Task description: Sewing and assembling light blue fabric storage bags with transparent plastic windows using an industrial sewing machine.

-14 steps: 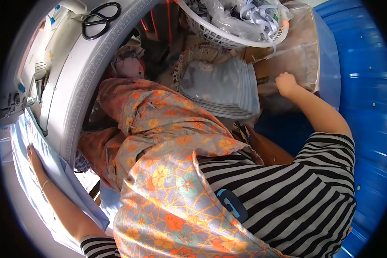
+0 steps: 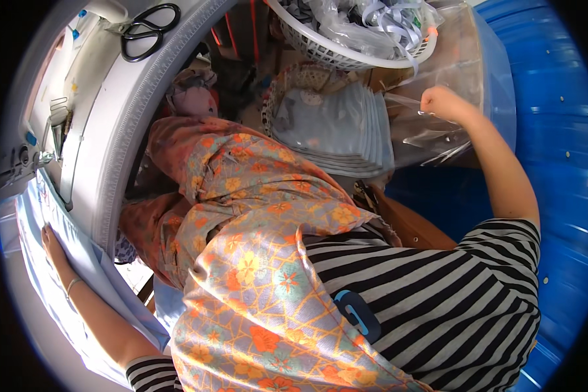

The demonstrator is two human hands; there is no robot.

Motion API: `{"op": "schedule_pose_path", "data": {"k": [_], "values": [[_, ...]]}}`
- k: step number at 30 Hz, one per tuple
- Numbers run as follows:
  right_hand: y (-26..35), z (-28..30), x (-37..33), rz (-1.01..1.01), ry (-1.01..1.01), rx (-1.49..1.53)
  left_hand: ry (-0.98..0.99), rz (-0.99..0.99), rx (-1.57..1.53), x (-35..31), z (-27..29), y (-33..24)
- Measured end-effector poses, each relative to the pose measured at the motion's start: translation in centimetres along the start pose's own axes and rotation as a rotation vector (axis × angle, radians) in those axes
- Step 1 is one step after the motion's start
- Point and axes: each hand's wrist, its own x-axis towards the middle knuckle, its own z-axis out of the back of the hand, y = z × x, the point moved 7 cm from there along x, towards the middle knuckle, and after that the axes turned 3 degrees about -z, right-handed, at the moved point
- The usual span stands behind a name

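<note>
My left hand (image 2: 54,249) lies flat with its fingers stretched out on a pale blue cloth (image 2: 85,287), which drapes over the white sewing table beside the sewing machine (image 2: 25,157). Out to the right, my right hand (image 2: 445,104) is closed in a fist on clear plastic film (image 2: 431,140). The film stretches leftward from the fist and hangs in shiny folds below it. Just left of it sits a stack of pale blue-grey folded pieces (image 2: 333,130), partly in a woven basket (image 2: 268,108). My curled fingers hide the gripped edge.
A white plastic basket (image 2: 346,60) full of ribbons and clear wrapping stands at the top. Black-handled scissors (image 2: 151,32) lie on the sewing table (image 2: 114,124), near its ruler edge. A blue ribbed surface (image 2: 558,163) rises at the right. Patterned fabric (image 2: 255,261) covers my lap.
My right hand has moved slightly up and right, its forearm now more upright. The clear film near it has shifted and shows new bright folds. My left hand has hardly moved.
</note>
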Motion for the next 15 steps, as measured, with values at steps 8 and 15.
{"op": "schedule_pose_path", "data": {"k": [8, 15], "values": [[13.5, 13.3, -8.5, 0.536, 0.289, 1.199, -0.092, -0.144, -0.462, -3.7, 4.9, -5.5], [28.7, 28.1, -14.4, 1.213, -0.737, 1.831, 0.396, -0.671, -0.948, -24.4, 11.9, -43.4]]}}
